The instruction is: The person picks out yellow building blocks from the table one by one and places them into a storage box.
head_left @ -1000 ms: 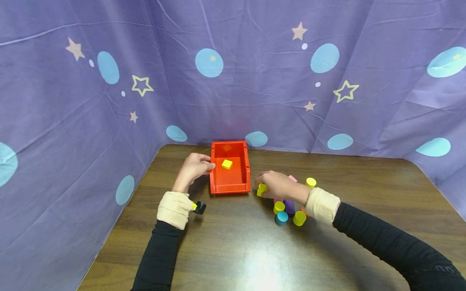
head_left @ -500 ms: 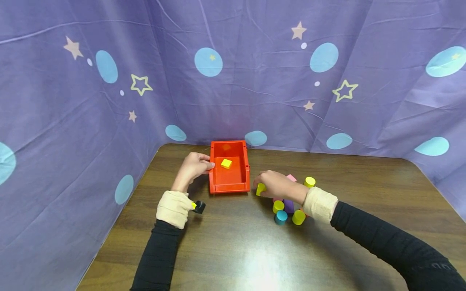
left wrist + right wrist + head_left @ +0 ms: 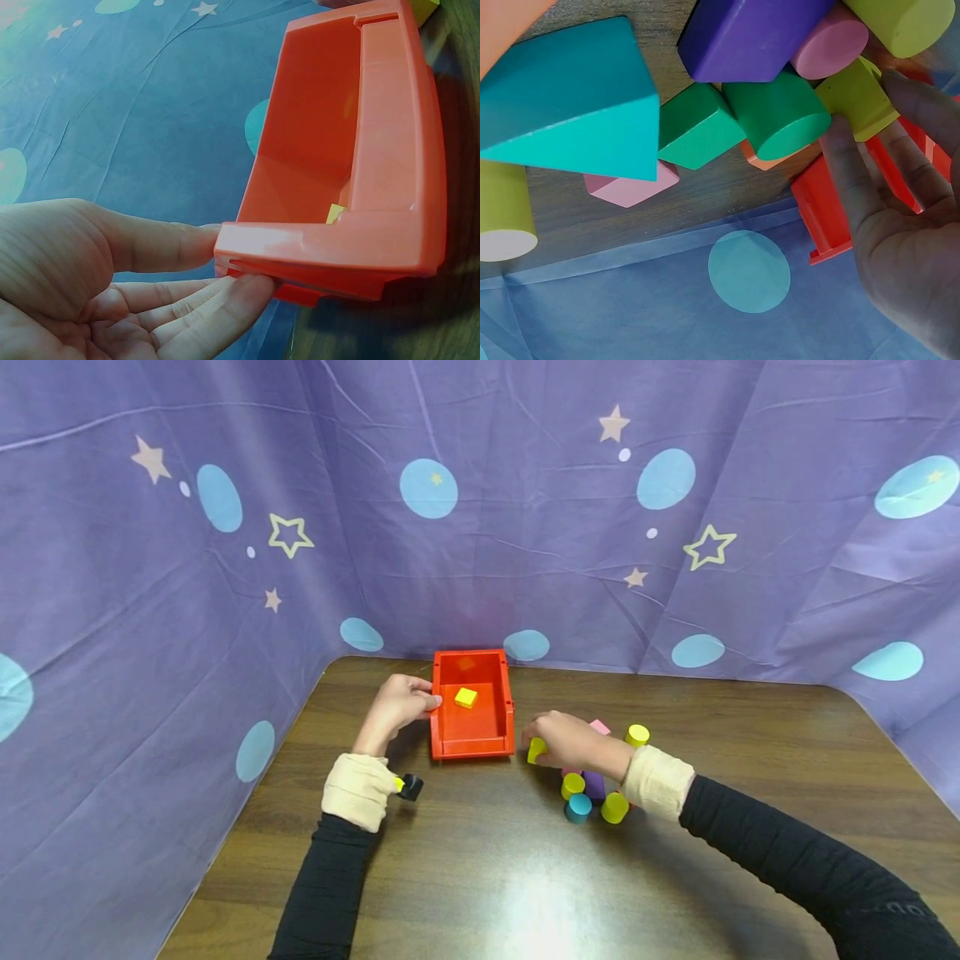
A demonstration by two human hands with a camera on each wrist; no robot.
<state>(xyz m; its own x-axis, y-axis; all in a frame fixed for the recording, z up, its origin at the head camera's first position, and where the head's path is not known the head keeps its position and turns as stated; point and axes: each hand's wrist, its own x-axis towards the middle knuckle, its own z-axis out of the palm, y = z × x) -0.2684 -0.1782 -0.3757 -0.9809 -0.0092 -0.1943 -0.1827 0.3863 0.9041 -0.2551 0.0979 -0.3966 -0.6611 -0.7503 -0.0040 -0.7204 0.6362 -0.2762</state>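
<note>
My left hand pinches the left wall of a red plastic bin. In the left wrist view, the thumb lies on the rim and the fingers are beneath it. Inside the bin is one yellow block. To the right of the bin, my right hand holds another yellow block between thumb and fingers, low by the table. A green cylinder lies right beside that block in the right wrist view, with a green block next to it. Part of the block pile is hidden under my right hand and forearm in the head view.
Around my right hand are a purple block, a blue cylinder, several yellow cylinders, a pink block and a large teal block. A purple patterned cloth hangs behind the wooden table.
</note>
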